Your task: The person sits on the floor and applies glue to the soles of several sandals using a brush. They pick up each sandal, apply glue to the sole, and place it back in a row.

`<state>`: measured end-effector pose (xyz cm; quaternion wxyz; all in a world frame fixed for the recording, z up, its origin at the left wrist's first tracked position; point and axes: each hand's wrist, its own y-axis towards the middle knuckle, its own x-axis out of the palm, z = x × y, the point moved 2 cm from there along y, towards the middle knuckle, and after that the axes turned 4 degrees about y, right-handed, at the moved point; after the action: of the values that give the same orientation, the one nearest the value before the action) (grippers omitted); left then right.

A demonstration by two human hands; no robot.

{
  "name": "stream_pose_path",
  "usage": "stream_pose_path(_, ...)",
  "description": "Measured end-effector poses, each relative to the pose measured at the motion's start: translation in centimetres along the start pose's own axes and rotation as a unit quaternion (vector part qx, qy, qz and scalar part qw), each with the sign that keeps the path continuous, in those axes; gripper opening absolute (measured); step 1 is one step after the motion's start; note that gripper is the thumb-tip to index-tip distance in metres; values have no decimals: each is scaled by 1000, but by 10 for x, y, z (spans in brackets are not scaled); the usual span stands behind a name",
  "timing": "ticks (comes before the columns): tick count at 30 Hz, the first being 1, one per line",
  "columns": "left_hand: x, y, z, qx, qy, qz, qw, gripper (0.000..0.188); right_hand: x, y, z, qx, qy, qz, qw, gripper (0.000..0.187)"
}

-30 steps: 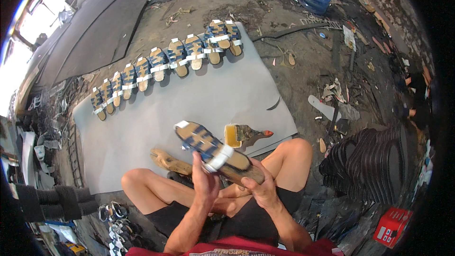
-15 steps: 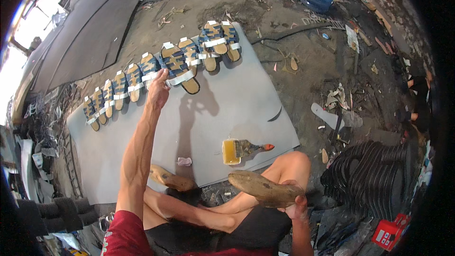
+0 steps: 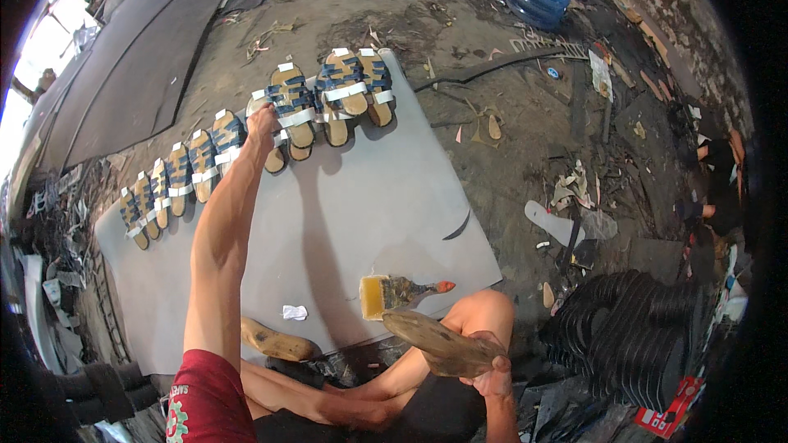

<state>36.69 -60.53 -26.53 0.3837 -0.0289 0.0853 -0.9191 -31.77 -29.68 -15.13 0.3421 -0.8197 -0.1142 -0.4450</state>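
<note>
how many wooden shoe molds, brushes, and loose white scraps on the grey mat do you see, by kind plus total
wooden shoe molds: 2, one in the right hand
brush: 1
loose white scrap: 1
total: 4

Left arm (image 3: 222, 230) stretched far forward, elbow almost straight, forearm slanting slightly inward toward wrist. Left hand (image 3: 262, 121) at full reach, knuckles up, fingers bent in gripping pose (exact fingertip placement too small to make out). Right arm (image 3: 499, 418) much less extended, only forearm showing, rising from lower edge. Right hand (image 3: 492, 371) close to body, lower than left, fingers curled in grip, thumb on near side.
</note>
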Motion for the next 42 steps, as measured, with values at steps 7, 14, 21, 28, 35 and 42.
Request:
stream_pose_path(7,48,25,-1,-57,39,-65,995,25,-10,0,1,-21,75,41,996,64)
stream_pose_path(14,49,19,11,-55,100,-45,992,21,-15,5,2,-10,3,13,1000,68)
stream_pose_path(21,42,10,23,-84,71,11,994,31,-12,6,3,2,-16,20,1000,75)
stream_pose_path(28,25,-34,33,39,240,47,969,51,-3,3,3,-11,-61,17,998,72)
stream_pose_path(35,-38,-187,77,15,-4,65,998,34,2,-7,5,-41,-126,-67,989,74)
stream_pose_path(42,-95,-423,127,-44,-62,-85,994,38,40,-13,19,-8,-5,-106,994,80)
